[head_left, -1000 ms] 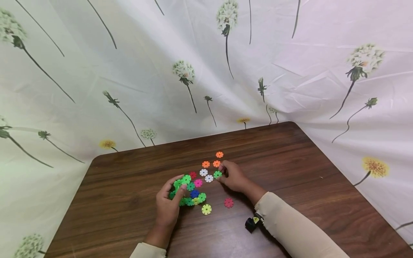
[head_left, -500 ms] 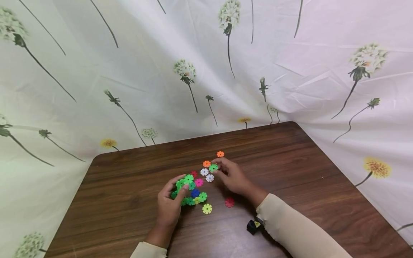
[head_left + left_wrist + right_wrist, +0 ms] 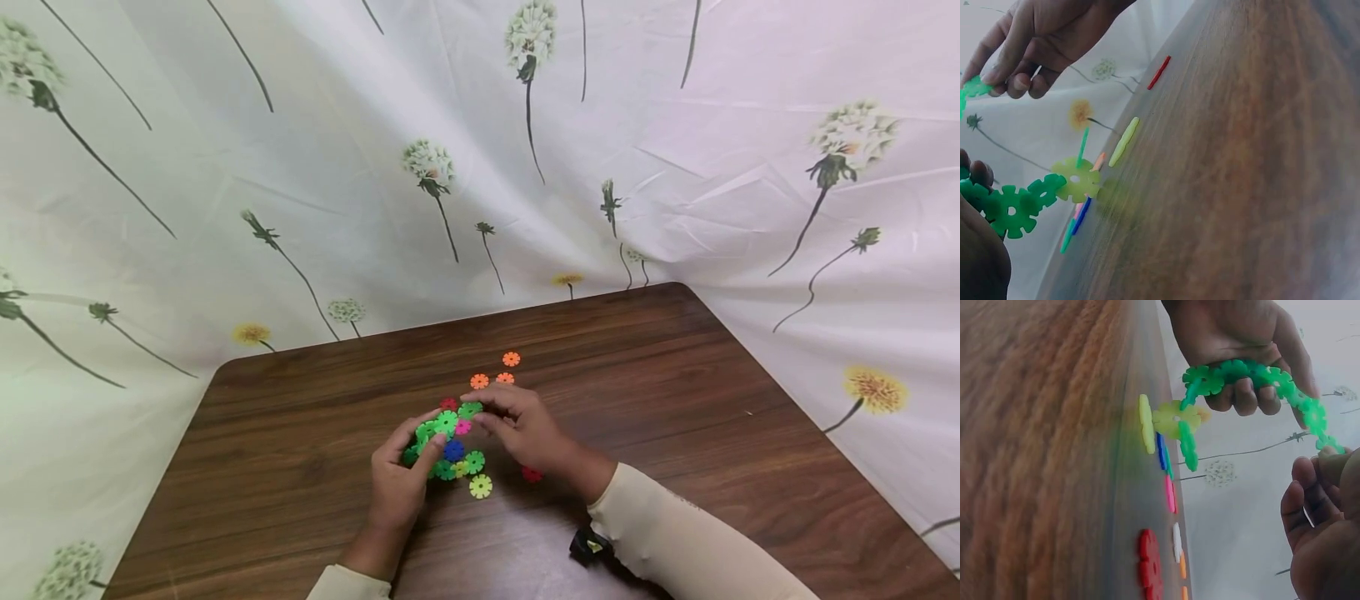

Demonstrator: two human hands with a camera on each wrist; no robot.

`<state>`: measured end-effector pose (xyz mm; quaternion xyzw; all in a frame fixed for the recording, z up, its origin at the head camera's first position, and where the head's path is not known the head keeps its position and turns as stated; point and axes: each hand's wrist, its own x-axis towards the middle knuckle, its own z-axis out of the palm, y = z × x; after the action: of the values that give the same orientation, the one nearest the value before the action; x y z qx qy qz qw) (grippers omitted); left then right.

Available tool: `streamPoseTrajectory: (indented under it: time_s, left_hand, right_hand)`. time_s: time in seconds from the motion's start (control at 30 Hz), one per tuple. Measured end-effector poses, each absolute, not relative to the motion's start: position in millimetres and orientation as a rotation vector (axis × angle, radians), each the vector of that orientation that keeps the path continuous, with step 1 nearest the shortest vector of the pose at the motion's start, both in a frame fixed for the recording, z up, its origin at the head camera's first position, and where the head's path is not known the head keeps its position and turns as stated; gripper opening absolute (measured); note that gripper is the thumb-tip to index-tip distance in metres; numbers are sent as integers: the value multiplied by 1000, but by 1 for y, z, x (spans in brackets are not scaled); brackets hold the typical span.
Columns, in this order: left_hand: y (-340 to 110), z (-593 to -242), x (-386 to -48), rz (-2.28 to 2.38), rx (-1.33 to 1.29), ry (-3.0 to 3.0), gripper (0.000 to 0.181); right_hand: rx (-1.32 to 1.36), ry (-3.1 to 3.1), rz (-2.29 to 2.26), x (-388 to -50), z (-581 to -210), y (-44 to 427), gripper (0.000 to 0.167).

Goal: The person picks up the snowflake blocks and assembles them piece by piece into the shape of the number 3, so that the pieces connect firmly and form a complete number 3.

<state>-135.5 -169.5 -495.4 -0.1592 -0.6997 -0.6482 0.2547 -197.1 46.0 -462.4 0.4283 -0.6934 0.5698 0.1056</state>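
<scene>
A curved chain of green notched plastic discs (image 3: pixel 1234 370) hangs off the table, gripped by my left hand (image 3: pixel 397 483) between thumb and fingers. Near the chain's lower end sits a yellow disc (image 3: pixel 1075 180), with one more green disc (image 3: pixel 1187 446) attached past it. Thumb and fingertips of my right hand (image 3: pixel 534 432) pinch a single green disc (image 3: pixel 470 409). That disc meets the chain's upper end in the right wrist view; whether they interlock, I cannot tell. Part of the chain is hidden behind the left hand.
Loose discs lie flat on the wooden table (image 3: pixel 300 467): a blue one (image 3: pixel 453 451), a pink one (image 3: pixel 463 427), a yellow-green one (image 3: pixel 481 487), a red one (image 3: pixel 532 474) partly under the right wrist, and several orange ones (image 3: pixel 512 359) farther back. A flowered curtain (image 3: pixel 337 167) hangs behind.
My right hand has lifted a green disc off the table and carried it left to the chain's end. The left hand with the chain has shifted slightly right.
</scene>
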Motion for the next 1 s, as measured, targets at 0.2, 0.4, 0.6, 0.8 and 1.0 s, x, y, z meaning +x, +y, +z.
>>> streamPoseTrajectory:
  time_s: [0.2, 0.4, 0.6, 0.8, 1.0]
  left_hand:
    - [-170, -496, -136, -1732, -478, -1900, 32]
    - [-170, -497, -136, -1714, -507, -1893, 30]
    - [-170, -496, -136, -1709, -521, -1889, 32]
    - [-171, -498, -137, -1700, -516, -1890, 32]
    - [-172, -498, -136, -1718, -485, -1923, 35]
  right_hand:
    - [1283, -2016, 1682, -196, -463, 45, 30]
    - [1315, -1956, 1636, -197, -463, 44, 32]
    - [1337, -1914, 1593, -198, -463, 43, 33]
    - [1340, -1923, 1570, -199, -463, 43, 33]
    - [1361, -1941, 1508, -196, -461, 43, 36]
